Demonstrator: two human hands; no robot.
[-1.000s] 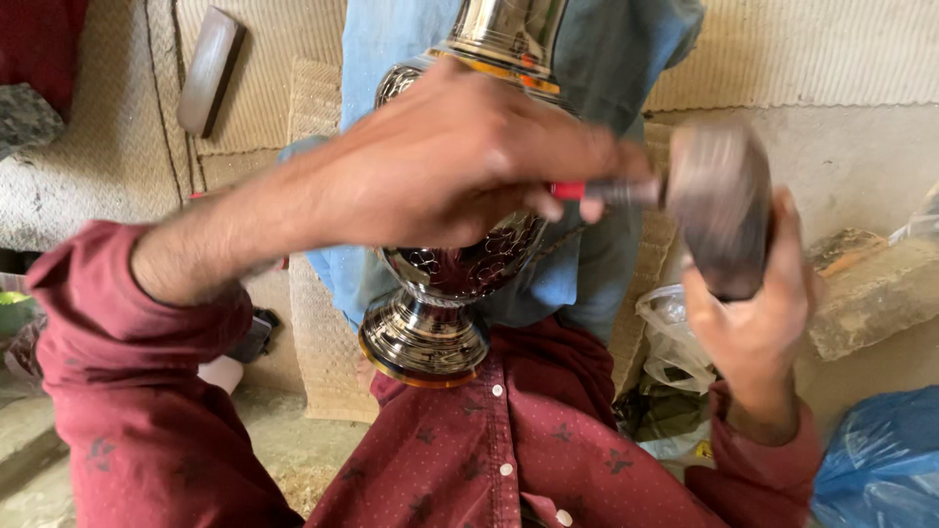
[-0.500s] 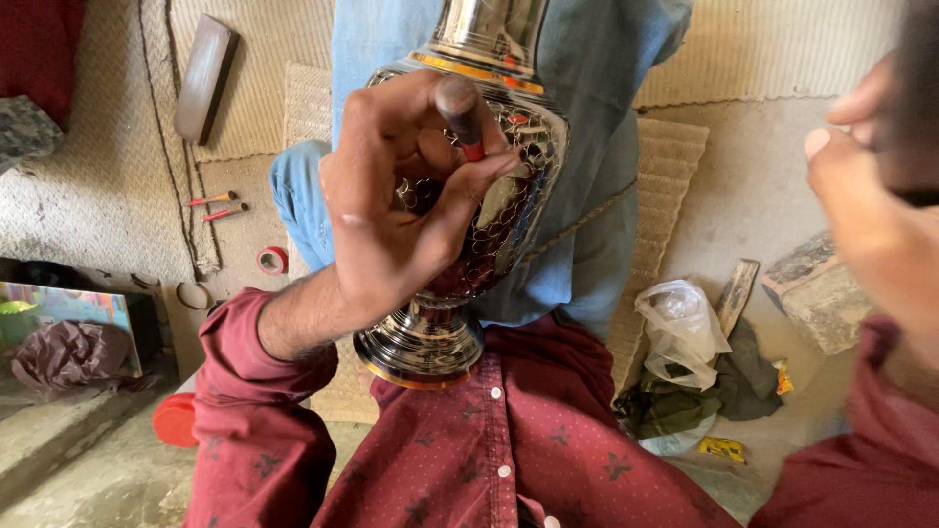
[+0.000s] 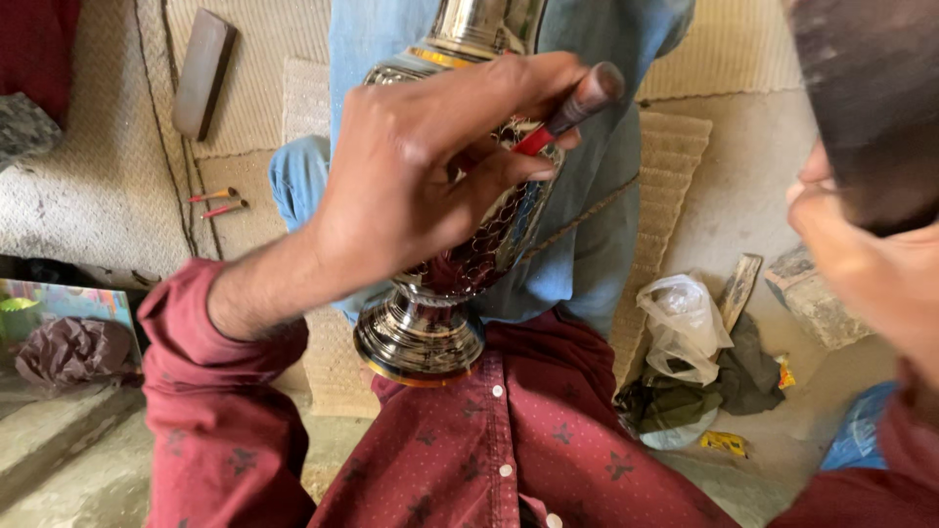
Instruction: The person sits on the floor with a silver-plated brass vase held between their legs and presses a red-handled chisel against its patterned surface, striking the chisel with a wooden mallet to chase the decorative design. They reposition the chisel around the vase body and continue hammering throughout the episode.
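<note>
An ornate silver-coloured metal vase (image 3: 421, 337) with an engraved, dark-red patterned body stands tilted on my lap, leaning against blue-trousered legs (image 3: 606, 186). My left hand (image 3: 421, 186) covers the vase's body. Its fingers pinch a short punch tool (image 3: 577, 103) with a red band and a dark brown end, and the tip is hidden against the vase. At the right edge, close to the camera and blurred, my right hand (image 3: 866, 279) is raised and closed under a dark, blurred mallet head (image 3: 861, 108).
Woven mats cover the floor. Two small red-handled tools (image 3: 215, 200) and a dark flat block (image 3: 202, 73) lie at the left. At the right are a clear plastic bag (image 3: 685, 323), dark cloth (image 3: 675, 401), a wooden strip (image 3: 738, 288) and a stone block (image 3: 812, 298).
My right hand with the mallet has lifted from beside the vase to the right edge, near the camera. My left hand has turned on the vase, so the punch's end points up right.
</note>
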